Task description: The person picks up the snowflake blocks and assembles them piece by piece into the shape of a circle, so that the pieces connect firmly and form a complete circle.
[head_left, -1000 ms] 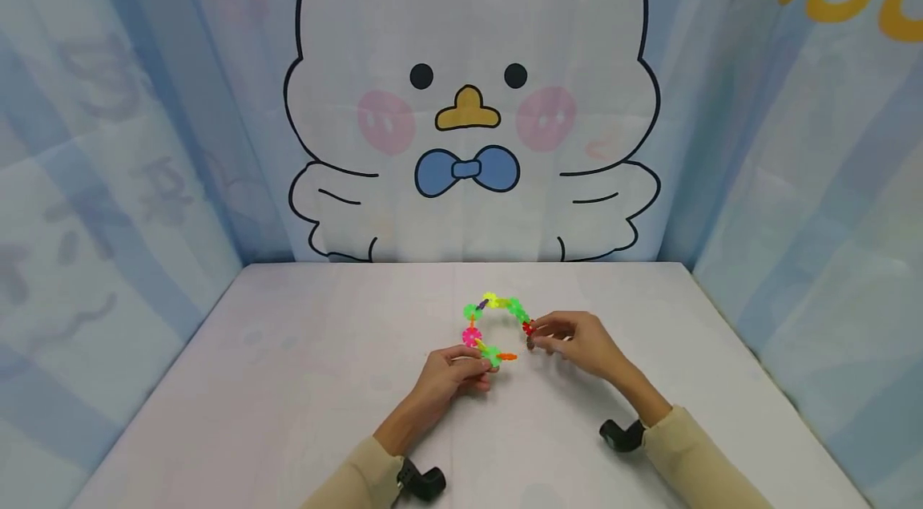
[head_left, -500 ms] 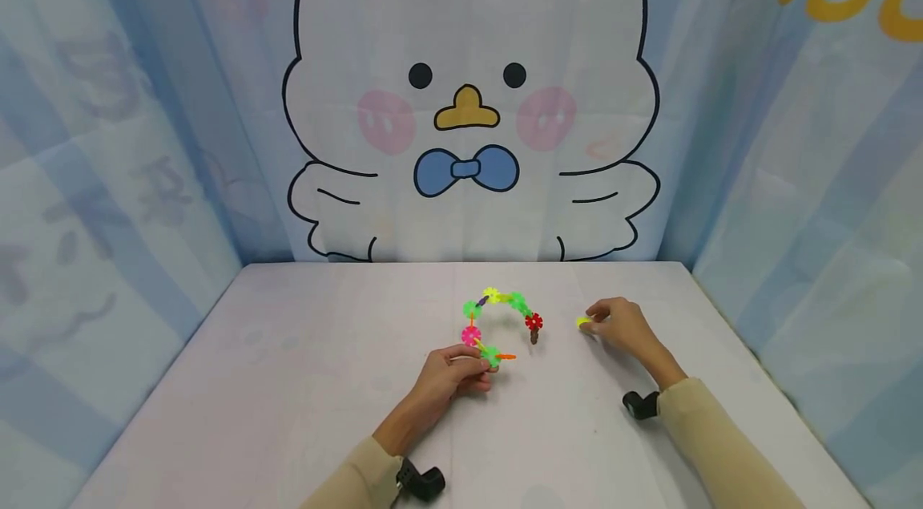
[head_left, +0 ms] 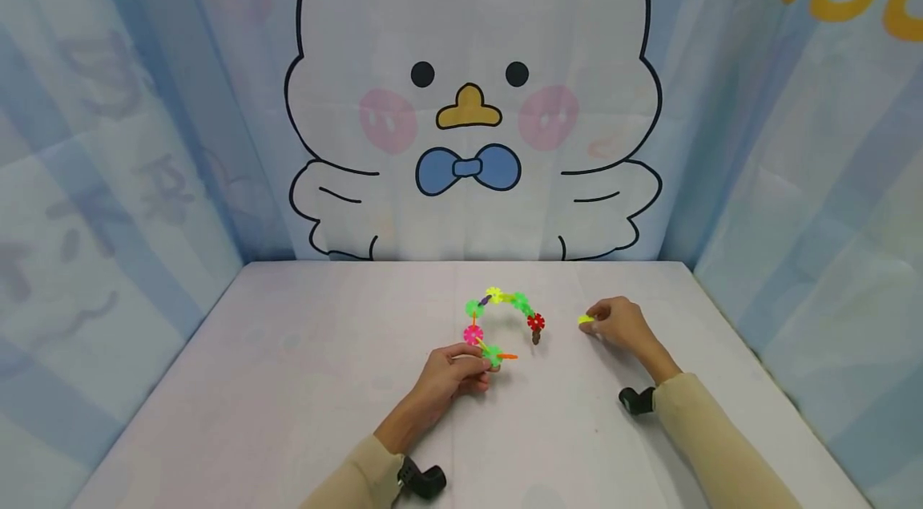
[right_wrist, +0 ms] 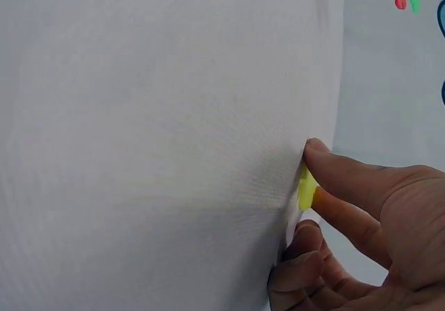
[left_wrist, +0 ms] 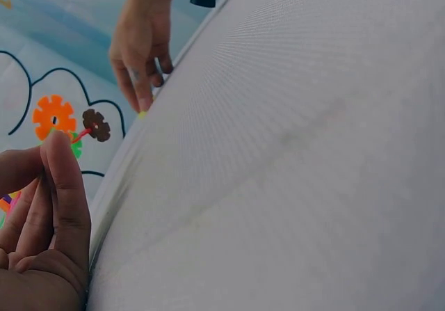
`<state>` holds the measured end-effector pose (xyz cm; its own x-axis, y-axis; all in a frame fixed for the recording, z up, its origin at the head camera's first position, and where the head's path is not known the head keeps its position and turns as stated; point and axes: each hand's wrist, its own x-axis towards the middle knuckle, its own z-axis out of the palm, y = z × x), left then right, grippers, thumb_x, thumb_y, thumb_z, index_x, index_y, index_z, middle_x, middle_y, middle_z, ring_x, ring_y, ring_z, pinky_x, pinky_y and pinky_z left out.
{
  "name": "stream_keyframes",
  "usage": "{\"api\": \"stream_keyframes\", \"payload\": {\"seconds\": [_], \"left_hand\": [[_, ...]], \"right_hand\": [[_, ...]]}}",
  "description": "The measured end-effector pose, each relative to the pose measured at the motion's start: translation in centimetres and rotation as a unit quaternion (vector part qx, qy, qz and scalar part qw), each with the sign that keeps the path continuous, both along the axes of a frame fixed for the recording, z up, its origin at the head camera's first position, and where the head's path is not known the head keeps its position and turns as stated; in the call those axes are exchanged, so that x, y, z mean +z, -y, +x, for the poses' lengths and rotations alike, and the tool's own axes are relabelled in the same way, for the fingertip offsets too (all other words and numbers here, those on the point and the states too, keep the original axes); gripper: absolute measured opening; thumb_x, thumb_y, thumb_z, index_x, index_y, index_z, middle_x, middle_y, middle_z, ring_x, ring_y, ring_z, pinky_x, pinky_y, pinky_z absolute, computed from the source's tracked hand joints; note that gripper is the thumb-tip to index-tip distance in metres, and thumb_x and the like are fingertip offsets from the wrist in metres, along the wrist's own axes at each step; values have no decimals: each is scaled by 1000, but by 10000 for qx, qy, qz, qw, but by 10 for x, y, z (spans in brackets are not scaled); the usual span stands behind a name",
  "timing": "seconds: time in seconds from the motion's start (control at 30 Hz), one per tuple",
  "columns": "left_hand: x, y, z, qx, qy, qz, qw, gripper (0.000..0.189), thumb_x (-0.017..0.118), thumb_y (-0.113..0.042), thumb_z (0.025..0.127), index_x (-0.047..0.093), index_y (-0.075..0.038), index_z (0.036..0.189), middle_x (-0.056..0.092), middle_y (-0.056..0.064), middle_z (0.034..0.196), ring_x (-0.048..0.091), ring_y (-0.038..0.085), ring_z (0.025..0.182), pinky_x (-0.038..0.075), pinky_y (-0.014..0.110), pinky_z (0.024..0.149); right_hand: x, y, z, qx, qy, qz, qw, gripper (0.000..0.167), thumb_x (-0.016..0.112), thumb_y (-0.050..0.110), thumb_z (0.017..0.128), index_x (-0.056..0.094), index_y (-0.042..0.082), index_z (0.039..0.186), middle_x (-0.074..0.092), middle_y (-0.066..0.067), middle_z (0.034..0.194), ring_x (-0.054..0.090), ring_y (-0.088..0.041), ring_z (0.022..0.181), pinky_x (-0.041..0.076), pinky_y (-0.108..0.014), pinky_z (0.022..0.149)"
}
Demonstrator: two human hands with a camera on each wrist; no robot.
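My left hand (head_left: 447,377) pinches a green snowflake disc (head_left: 493,355) at the near end of a curved chain of interlocking plastic discs. An orange disc (head_left: 508,357) sticks out sideways from that green one. The chain arcs up through a pink disc (head_left: 473,334) and round to a red disc (head_left: 536,321), with a brown disc (head_left: 536,337) at its other end, leaving a gap in the ring. To the right, my right hand (head_left: 623,329) pinches a loose yellow disc (head_left: 586,320) between thumb and finger at the tabletop. In the right wrist view the yellow disc (right_wrist: 306,193) stands edge-on, partly hidden by fingers.
A white cloth-covered table (head_left: 288,381) lies under both hands. Behind it hangs a backdrop (head_left: 469,220) with a cartoon bird, and printed curtains (head_left: 108,172) close in the sides. A black camera is strapped to each wrist.
My right hand has left the red and brown end of the chain and moved right, where it now pinches a yellow disc. My left hand has stayed in place with the chain.
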<state>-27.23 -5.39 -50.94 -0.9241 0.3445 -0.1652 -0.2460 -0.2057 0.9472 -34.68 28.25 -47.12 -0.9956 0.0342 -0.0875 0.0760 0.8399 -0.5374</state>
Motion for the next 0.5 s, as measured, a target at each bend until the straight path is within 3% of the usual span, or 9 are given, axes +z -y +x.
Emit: {"api": "stream_keyframes", "payload": {"seconds": [0.5], "left_hand": [[3,-1,0,47,-1,-167,9998,20,73,-9,98,66,1,113,82,9,97,70,7,72,63,22,72]], "right_hand": [[0,3,3,-19,-264,-325,9991,31,80,11,93,73,1,121,72,-26,114,67,-31,95,59,-36,77]]}}
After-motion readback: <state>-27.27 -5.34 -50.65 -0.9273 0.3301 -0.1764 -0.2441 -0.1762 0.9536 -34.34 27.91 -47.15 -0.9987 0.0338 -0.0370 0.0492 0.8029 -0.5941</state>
